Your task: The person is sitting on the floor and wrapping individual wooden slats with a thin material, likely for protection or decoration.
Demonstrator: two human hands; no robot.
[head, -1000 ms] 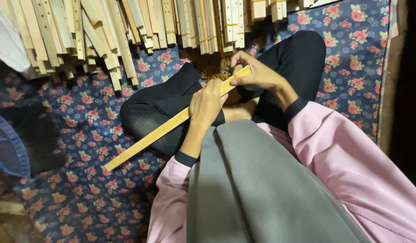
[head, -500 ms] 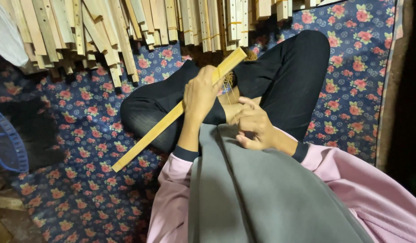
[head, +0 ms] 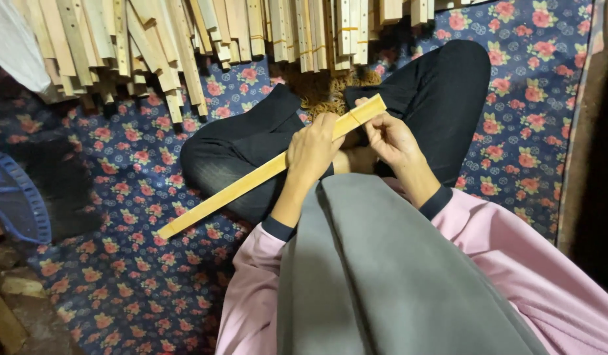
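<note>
You held a long wooden slat (head: 264,172) slantwise over your crossed legs, your left hand (head: 315,150) wrapped around it near its upper end, apparently to steady it, your right hand (head: 389,136) pinching that end. Stacked slats (head: 185,39) crowded ahead; the floral mat (head: 120,276) lay open leftward.

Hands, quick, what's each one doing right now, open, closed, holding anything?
Left hand: closed around the long pale wooden slat.
Right hand: fingers curled at the slat's far end, gripping it.
</note>
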